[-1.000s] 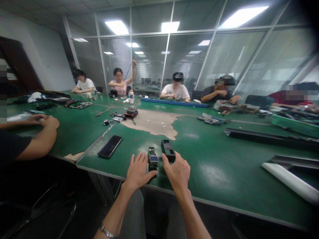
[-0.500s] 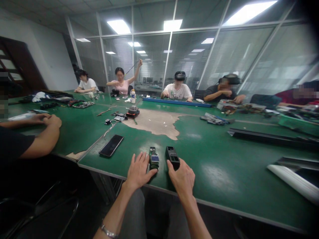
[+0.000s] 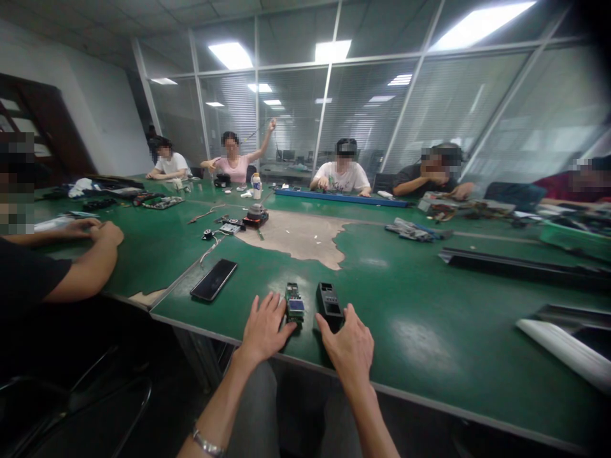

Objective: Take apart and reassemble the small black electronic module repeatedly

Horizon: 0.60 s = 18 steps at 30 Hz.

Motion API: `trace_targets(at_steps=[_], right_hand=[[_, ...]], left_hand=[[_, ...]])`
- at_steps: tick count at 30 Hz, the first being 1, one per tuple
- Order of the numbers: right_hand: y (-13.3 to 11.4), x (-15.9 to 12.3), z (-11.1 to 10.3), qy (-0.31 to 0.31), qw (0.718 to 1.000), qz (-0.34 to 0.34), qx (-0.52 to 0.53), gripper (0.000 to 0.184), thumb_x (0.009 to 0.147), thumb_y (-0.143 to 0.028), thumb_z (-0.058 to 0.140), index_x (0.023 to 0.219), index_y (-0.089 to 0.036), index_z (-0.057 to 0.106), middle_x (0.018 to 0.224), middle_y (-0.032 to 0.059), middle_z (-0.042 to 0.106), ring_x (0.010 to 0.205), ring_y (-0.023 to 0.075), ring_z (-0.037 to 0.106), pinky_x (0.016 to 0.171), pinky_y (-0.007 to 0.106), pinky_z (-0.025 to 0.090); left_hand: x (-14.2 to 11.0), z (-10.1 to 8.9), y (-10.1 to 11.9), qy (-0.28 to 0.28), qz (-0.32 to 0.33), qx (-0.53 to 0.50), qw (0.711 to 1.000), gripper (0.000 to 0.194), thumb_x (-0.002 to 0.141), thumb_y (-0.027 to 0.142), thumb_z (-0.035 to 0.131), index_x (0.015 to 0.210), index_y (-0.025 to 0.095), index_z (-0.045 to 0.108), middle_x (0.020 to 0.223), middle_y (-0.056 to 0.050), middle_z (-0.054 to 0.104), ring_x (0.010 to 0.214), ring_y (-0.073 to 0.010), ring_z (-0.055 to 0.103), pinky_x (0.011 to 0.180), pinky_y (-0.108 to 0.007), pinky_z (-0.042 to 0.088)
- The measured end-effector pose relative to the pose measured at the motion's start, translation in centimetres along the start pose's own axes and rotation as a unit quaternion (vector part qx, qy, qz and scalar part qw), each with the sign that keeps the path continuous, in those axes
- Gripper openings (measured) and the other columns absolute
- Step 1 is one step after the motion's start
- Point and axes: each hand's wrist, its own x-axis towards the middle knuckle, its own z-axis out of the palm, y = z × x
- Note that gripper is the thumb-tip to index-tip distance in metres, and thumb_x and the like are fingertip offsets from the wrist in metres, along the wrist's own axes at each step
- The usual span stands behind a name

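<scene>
A small circuit board with a little screen point(image 3: 296, 306) lies on the green table near the front edge. My left hand point(image 3: 265, 327) rests flat to its left, fingers spread, with the thumb by the board's near end. Right of the board is a black plastic casing point(image 3: 328, 300) with rectangular openings in its top. My right hand point(image 3: 351, 340) is at the near end of this casing, thumb on one side and fingers on the other, spread apart. Whether the right fingertips still touch the casing is hard to tell.
A black smartphone point(image 3: 214, 280) lies left of my hands. Farther back are a device with a round top point(image 3: 256, 215), a bottle point(image 3: 256, 186), a blue bar point(image 3: 338, 198) and grey gloves point(image 3: 415, 229). Dark and white strips point(image 3: 558, 346) lie right. Several people sit around the table.
My right thumb and fingers have loosened from around the black casing, which now sits on the table. My left hand stays by the circuit board. The view has shifted slightly.
</scene>
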Motion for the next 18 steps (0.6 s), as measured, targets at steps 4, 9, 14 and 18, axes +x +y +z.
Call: trace_targets(at_steps=[4, 9, 14, 18], right_hand=[[-0.07, 0.05, -0.21, 0.0, 1.0, -0.004, 0.002, 0.076, 0.083, -0.061, 0.055, 0.134, -0.005, 0.05, 0.122, 0.0222, 0.064, 0.116, 0.0327, 0.057, 0.098, 0.04, 0.035], [-0.15, 0.0, -0.57, -0.007, 1.0, -0.014, 0.005, 0.057, 0.087, -0.057, 0.05, 0.121, -0.012, 0.06, 0.113, 0.0186, 0.067, 0.11, 0.031, 0.059, 0.095, 0.041, 0.036], [-0.07, 0.05, -0.52, -0.006, 1.0, -0.018, 0.016, 0.055, 0.088, -0.057, 0.05, 0.119, -0.013, 0.061, 0.111, 0.018, 0.068, 0.105, 0.0301, 0.06, 0.092, 0.04, 0.036], [-0.02, 0.17, -0.43, -0.009, 1.0, -0.02, 0.015, 0.052, 0.087, -0.057, 0.051, 0.116, -0.014, 0.062, 0.107, 0.0154, 0.069, 0.102, 0.0299, 0.061, 0.09, 0.039, 0.037]], left_hand=[[-0.04, 0.09, -0.04, 0.001, 0.001, 0.003, 1.0, 0.06, 0.098, 0.06, 0.035, 0.145, 0.023, 0.045, 0.155, -0.01, 0.039, 0.144, -0.0303, 0.03, 0.117, -0.057, 0.019], [-0.06, 0.3, -0.12, -0.002, -0.003, 0.006, 1.0, 0.063, 0.099, 0.059, 0.035, 0.148, 0.021, 0.04, 0.156, -0.011, 0.038, 0.145, -0.0294, 0.029, 0.118, -0.056, 0.018], [-0.08, 0.37, -0.16, 0.001, -0.002, 0.01, 1.0, 0.066, 0.099, 0.06, 0.032, 0.146, 0.016, 0.043, 0.155, -0.013, 0.038, 0.145, -0.0292, 0.028, 0.119, -0.055, 0.016], [-0.16, 0.21, -0.14, 0.003, 0.0, 0.004, 1.0, 0.065, 0.098, 0.061, 0.032, 0.144, 0.017, 0.046, 0.155, -0.013, 0.039, 0.145, -0.0303, 0.029, 0.119, -0.055, 0.017]])
